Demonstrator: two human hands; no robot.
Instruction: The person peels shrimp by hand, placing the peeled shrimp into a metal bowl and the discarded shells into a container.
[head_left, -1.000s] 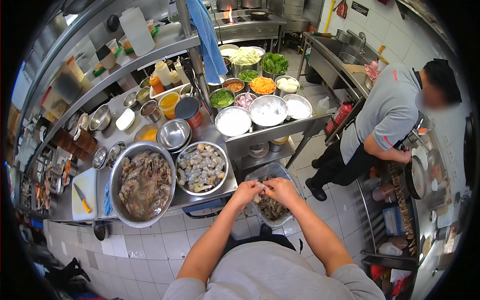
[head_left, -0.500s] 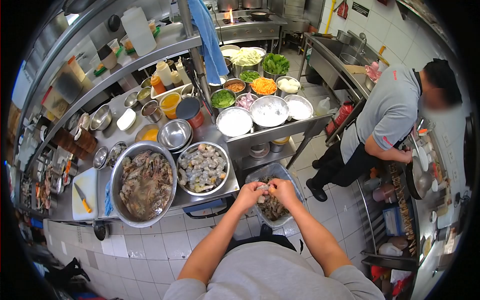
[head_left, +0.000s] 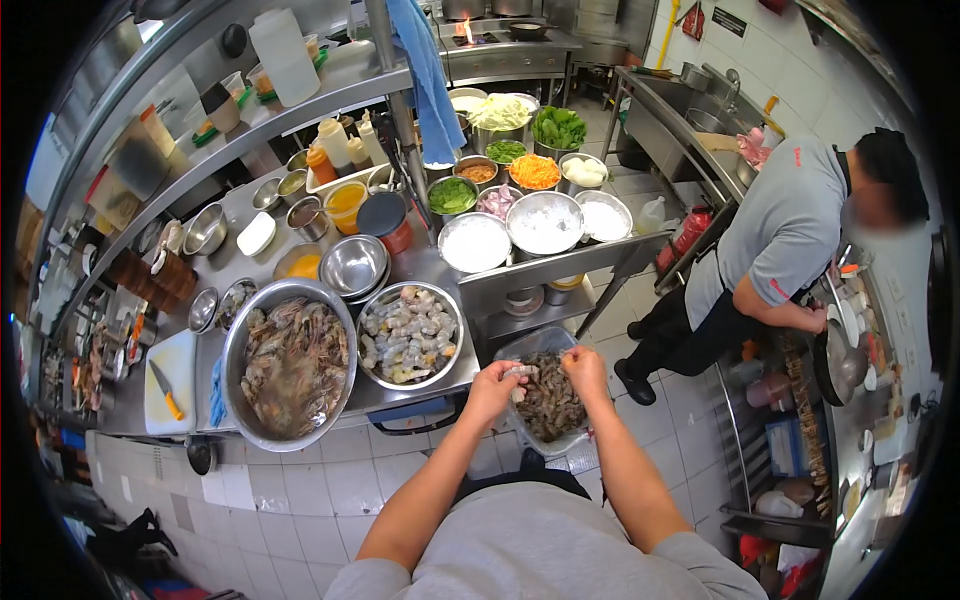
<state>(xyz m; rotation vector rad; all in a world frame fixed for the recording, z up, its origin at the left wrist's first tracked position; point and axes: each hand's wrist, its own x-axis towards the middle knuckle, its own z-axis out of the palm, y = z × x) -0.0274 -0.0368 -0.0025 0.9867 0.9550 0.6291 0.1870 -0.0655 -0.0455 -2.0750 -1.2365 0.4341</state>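
Note:
My left hand is closed on a pale peeled shrimp, over the left rim of a clear plastic tub. Dark shells and shrimp pieces lie in that tub. My right hand is pinched shut above the tub's right side; anything between its fingers is too small to name. On the counter left of my hands stands a steel bowl of peeled shrimp. Beside it is a larger metal basin of whole shrimp in murky water.
A knife lies on a white cutting board at the left. Pans of white powder and cut vegetables stand ahead. A co-worker holds a pan at the right. A flame burns on the far stove.
My hands were together over the tub and have now moved apart, the right hand to the right. The shrimp stays in my left hand. The view has shifted slightly.

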